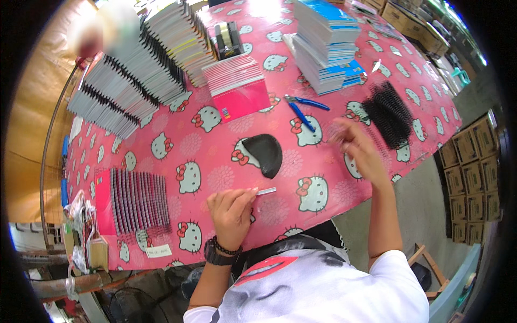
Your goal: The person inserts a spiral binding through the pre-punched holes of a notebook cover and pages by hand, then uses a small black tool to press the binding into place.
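My left hand [231,211], with a dark band on its wrist, is closed low over the table's near middle. Between its thumb and fingertips it pinches a narrow pale strip [266,191] that points right. My right hand [360,151] hovers farther right, its fingers partly curled and the tips smeared by motion; whether they hold anything does not show. Just beyond it lies a heap of black plastic binding coils [390,116]. Blue-handled cutters [304,110] rest to its left, handles spread. A rounded black pad or pouch [264,153] lies beyond my left hand.
Spiral-bound notebooks [137,199] are piled at left, pink-covered booklets [242,99] in the middle. Tall stacks of bound books [134,75] fill the far left; blue-and-white books [326,48] stand at the back near a tape dispenser [229,40]. Cartons [471,177] stand beyond the table's right edge.
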A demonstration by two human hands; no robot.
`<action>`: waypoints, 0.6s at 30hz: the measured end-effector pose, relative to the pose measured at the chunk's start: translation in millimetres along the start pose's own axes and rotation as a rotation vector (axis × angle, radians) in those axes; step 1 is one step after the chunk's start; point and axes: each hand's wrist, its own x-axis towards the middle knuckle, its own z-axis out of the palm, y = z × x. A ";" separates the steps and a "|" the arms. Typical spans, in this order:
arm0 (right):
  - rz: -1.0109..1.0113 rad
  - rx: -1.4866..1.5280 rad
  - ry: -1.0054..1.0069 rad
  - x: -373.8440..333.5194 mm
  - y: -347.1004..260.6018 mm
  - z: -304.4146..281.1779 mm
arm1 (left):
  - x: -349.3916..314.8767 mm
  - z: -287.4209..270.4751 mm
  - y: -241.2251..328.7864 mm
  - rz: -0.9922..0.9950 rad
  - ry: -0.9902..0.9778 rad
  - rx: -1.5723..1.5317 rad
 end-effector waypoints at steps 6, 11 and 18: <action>-0.003 -0.008 -0.385 -13.0 -24.5 62.2 | 5.0 0.1 -1.0 -0.060 -0.008 -0.008; -0.164 -0.162 -0.294 -8.2 -18.5 72.2 | 7.0 -1.7 -6.9 -0.019 -0.024 -0.051; -0.247 -0.047 -0.342 -0.7 -15.8 79.2 | 6.9 -3.0 -7.3 -0.042 -0.041 -0.070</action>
